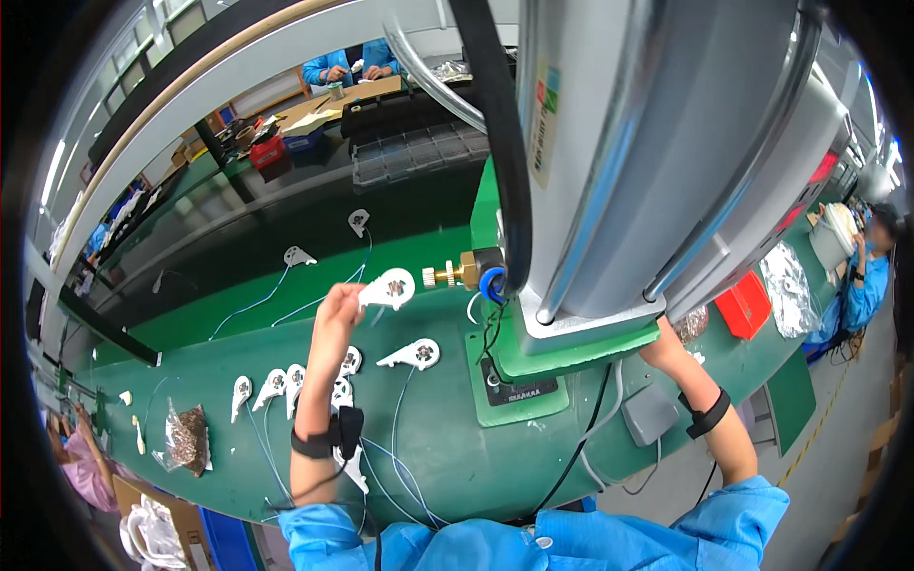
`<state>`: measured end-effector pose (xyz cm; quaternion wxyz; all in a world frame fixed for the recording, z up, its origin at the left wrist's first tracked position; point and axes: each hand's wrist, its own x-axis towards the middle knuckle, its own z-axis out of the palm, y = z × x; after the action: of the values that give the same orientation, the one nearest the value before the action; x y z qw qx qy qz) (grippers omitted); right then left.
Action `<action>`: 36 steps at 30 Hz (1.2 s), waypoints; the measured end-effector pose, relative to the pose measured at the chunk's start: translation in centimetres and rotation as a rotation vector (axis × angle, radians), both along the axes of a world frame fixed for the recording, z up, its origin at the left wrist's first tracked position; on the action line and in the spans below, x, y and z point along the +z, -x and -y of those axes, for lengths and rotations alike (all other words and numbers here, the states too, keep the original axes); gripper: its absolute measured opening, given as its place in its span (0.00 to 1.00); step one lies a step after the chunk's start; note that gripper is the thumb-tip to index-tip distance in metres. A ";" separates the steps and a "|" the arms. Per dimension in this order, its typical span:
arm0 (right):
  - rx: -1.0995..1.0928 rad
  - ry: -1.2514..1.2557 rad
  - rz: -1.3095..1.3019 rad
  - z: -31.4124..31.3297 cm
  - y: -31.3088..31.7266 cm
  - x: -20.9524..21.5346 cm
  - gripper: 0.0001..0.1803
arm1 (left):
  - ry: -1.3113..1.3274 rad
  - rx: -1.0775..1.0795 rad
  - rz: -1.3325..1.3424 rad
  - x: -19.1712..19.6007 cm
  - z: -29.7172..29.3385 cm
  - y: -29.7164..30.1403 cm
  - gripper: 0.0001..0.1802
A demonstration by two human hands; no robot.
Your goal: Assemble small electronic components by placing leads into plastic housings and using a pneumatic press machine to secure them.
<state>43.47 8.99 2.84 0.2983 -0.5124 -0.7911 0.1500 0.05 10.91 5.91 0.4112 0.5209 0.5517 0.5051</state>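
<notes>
Reaching forward, the left hand (337, 308) pinches a white part (380, 288); whether the right hand (659, 349) grips is hidden.

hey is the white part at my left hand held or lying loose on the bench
Held: your left hand pinches the narrow end of the white part, its round end sticking out past the fingers.

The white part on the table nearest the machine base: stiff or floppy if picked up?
The white part looks solid, so its body is likely stiff. It's probably light: the left hand pinches a similar part at its narrow end. The thin cable curves loosely over the table, so would probably flop.
</notes>
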 end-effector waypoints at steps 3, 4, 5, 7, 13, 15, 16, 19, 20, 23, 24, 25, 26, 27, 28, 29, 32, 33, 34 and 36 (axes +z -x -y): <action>-0.011 -0.084 0.111 -0.5 -0.2 -1.0 0.12 | -0.061 -0.052 0.090 -3.2 -8.0 -0.3 0.13; 0.036 -0.138 0.159 -1.5 -0.1 -2.4 0.13 | -0.077 -0.192 -0.016 -5.1 -11.2 0.1 0.16; 0.066 -0.192 0.212 -2.2 -0.2 -3.8 0.14 | -0.091 -0.347 -0.118 -7.0 -14.6 0.1 0.20; 0.060 -0.384 0.308 -3.7 -3.1 -9.0 0.19 | 0.021 -0.311 -0.651 -8.9 -20.3 -2.7 0.28; 0.133 -0.355 0.330 -5.4 0.4 -8.7 0.21 | 0.070 0.487 -0.874 -17.1 -29.3 3.7 0.32; 0.089 -0.295 0.334 -4.7 -0.4 -8.8 0.21 | 0.271 0.368 -0.950 -13.5 -27.5 -1.7 0.29; 0.097 -0.284 0.329 -4.8 0.0 -8.8 0.22 | 0.143 0.379 -0.983 -15.1 -27.4 -1.0 0.28; 0.141 -0.264 0.298 -5.6 1.2 -8.5 0.23 | 0.006 0.398 -0.947 -18.9 -29.7 2.6 0.24; 0.171 -0.261 0.275 -6.0 1.9 -8.2 0.23 | -0.095 0.380 -0.919 -20.7 -30.4 5.5 0.24; 0.159 -0.215 0.232 -5.6 0.4 -7.5 0.24 | 0.050 0.254 -0.979 -15.5 -27.3 3.1 0.20; 0.113 -0.193 0.230 -4.4 -0.4 -6.0 0.24 | 0.058 0.152 -0.974 -13.3 -25.9 1.5 0.19; 0.111 -0.179 0.210 -4.0 0.0 -4.5 0.24 | 0.080 0.093 -0.982 -11.6 -24.4 1.7 0.19; 0.047 -0.129 0.196 -2.8 0.6 -3.2 0.25 | 0.012 0.109 -0.976 -11.8 -23.9 3.0 0.20; 0.017 -0.078 0.161 -2.3 1.9 -2.0 0.25 | -0.105 0.116 -0.942 -9.9 -20.4 4.6 0.18; -0.012 -0.054 0.264 -2.3 2.4 -1.7 0.23 | -0.178 0.060 -0.985 -7.9 -18.0 5.0 0.16; -0.004 -0.067 0.253 -2.8 1.9 -3.4 0.24 | -0.256 -0.004 -1.023 -6.6 -16.3 5.1 0.15; 0.043 -0.134 0.287 -3.7 1.4 -6.8 0.22 | -0.309 -0.140 -0.589 -2.8 -8.9 3.3 0.10; 0.060 -0.153 0.296 -3.9 1.6 -7.1 0.21 | -0.179 -0.115 -0.446 -2.3 -6.5 3.3 0.11; 0.060 -0.162 0.305 -3.8 1.6 -7.3 0.20 | -0.141 -0.166 -0.466 -1.6 -4.3 2.6 0.11; 0.092 -0.182 0.397 -4.7 1.3 -8.4 0.12 | -0.057 -0.282 -0.376 0.1 0.4 1.0 0.12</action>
<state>42.15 13.69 -5.59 0.1747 -0.4661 -0.8672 -0.0124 -0.96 10.49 5.97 0.3528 0.6891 0.5261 0.3520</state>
